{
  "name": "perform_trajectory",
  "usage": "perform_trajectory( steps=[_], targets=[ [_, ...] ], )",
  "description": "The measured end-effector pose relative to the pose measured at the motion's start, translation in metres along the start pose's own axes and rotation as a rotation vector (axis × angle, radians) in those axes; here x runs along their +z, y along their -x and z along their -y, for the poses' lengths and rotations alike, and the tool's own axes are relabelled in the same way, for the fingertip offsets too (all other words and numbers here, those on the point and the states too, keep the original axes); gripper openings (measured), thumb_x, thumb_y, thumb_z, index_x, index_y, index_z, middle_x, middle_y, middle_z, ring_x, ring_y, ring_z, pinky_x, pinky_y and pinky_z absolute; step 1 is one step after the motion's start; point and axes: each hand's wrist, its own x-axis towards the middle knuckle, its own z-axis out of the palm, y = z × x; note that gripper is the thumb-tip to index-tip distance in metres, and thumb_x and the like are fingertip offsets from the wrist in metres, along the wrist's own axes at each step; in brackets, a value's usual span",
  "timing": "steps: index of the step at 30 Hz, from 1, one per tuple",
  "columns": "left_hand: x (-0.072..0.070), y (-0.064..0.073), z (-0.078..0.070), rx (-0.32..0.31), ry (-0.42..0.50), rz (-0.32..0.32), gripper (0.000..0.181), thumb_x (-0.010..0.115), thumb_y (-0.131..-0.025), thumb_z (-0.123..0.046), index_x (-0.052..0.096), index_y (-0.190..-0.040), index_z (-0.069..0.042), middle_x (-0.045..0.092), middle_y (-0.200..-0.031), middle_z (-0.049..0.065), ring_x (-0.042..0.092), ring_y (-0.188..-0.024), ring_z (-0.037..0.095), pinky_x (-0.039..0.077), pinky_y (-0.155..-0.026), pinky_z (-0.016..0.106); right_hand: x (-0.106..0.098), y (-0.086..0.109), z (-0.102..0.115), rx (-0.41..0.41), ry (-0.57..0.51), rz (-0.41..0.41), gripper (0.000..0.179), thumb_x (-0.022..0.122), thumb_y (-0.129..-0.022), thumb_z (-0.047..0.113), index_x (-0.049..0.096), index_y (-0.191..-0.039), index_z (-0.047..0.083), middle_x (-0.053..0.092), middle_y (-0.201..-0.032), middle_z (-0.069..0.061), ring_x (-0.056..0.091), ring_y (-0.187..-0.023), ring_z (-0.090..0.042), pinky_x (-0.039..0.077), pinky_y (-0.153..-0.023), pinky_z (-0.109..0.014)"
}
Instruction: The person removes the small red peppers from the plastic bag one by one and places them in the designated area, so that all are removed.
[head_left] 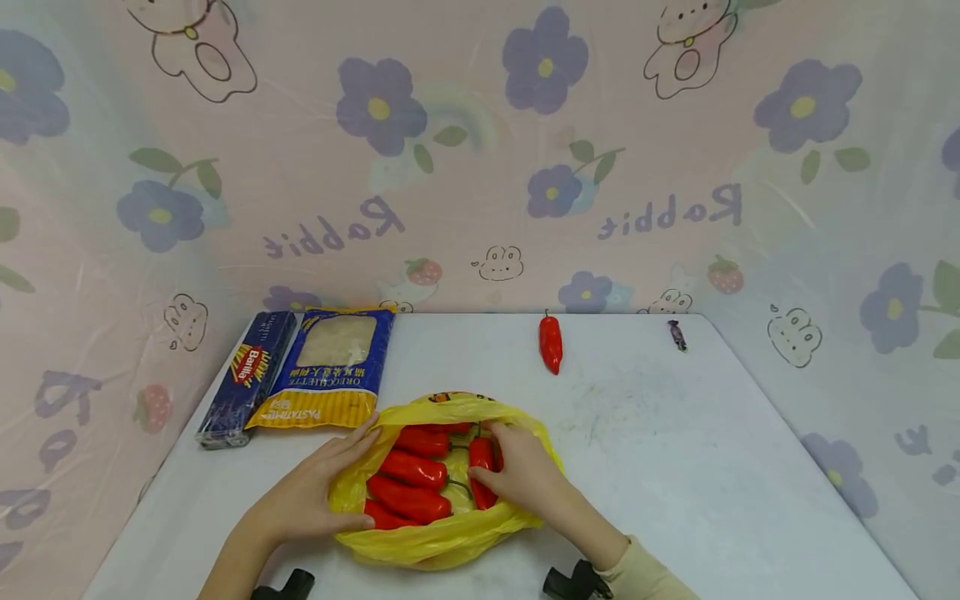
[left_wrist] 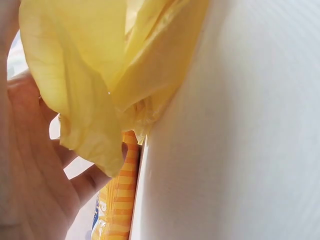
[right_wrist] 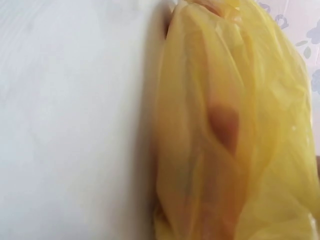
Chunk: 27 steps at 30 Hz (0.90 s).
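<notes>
In the head view, a yellow plastic bag (head_left: 442,550) lies with its mouth spread, and several red peppers (head_left: 408,468) with thin green stems are inside. My left hand (head_left: 311,492) holds the bag's left rim, thumb inside and fingers along the outer side. The left wrist view shows the bag's loose edge (left_wrist: 90,115) hanging over that hand. Reaching into the bag's right side, my right hand (head_left: 528,471) grips an upright-lying red pepper (head_left: 482,467) between thumb and fingers. Yellow film covers most of the right hand in the right wrist view.
At the back left lie a blue Barilla pasta box (head_left: 247,375) and a blue-and-yellow orecchiette packet (head_left: 322,367), close to the bag. A single red pepper (head_left: 551,343) and a small wrapped candy (head_left: 677,335) lie near the white table's (head_left: 675,467) back edge.
</notes>
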Motion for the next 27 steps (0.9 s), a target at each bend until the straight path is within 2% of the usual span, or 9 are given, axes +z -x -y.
perform_trajectory(
  steps=[3, 7, 10, 19, 27],
  targets=[
    [-0.0005, -0.0005, -0.0002, 0.008, 0.001, -0.002, 0.107, 0.087, -0.076, -0.064, 0.04, -0.166, -0.03, 0.026, -0.175, -0.012, 0.044, -0.15, 0.041, 0.044, -0.113, 0.069, -0.0003, -0.0001, -0.0007, -0.004, 0.027, 0.01, 0.061, 0.087, -0.089, 0.03, 0.065, -0.136, -0.003, 0.075, -0.123, -0.013, 0.071, -0.108, -0.027, 0.063, -0.094, -0.044],
    [-0.0005, -0.0005, -0.0004, 0.023, 0.001, -0.006, 0.107, 0.088, -0.076, -0.063, 0.04, -0.166, -0.029, 0.027, -0.175, -0.011, 0.047, -0.149, 0.038, 0.047, -0.111, 0.067, -0.0015, 0.0007, -0.0013, -0.025, 0.086, 0.038, 0.055, 0.087, -0.088, 0.036, 0.07, -0.128, 0.002, 0.077, -0.108, -0.007, 0.068, -0.089, -0.017, 0.062, -0.078, -0.032],
    [0.0, -0.0003, -0.0002, 0.031, -0.011, -0.009, 0.107, 0.088, -0.076, -0.063, 0.04, -0.166, -0.028, 0.027, -0.175, -0.011, 0.048, -0.149, 0.034, 0.049, -0.111, 0.065, -0.0025, 0.0013, -0.0013, -0.044, 0.121, 0.062, 0.053, 0.087, -0.087, 0.041, 0.072, -0.124, 0.005, 0.077, -0.1, -0.003, 0.065, -0.082, -0.013, 0.058, -0.071, -0.028],
    [0.0005, 0.0, 0.0018, 0.034, -0.021, -0.011, 0.107, 0.087, -0.076, -0.064, 0.04, -0.166, -0.028, 0.026, -0.175, -0.011, 0.048, -0.149, 0.033, 0.05, -0.111, 0.063, -0.0032, 0.0003, -0.0013, -0.055, 0.139, 0.075, 0.048, 0.086, -0.088, 0.041, 0.074, -0.124, 0.01, 0.077, -0.097, 0.001, 0.064, -0.079, -0.011, 0.056, -0.069, -0.027],
    [0.0006, 0.0, 0.0013, 0.023, -0.012, 0.006, 0.107, 0.087, -0.077, -0.065, 0.041, -0.165, -0.026, 0.025, -0.176, -0.01, 0.046, -0.15, 0.036, 0.047, -0.113, 0.065, -0.0033, -0.0003, -0.0053, -0.024, 0.036, 0.067, 0.051, 0.086, -0.088, 0.04, 0.073, -0.125, 0.008, 0.077, -0.117, -0.003, 0.07, -0.101, -0.019, 0.062, -0.088, -0.037]
  ],
)
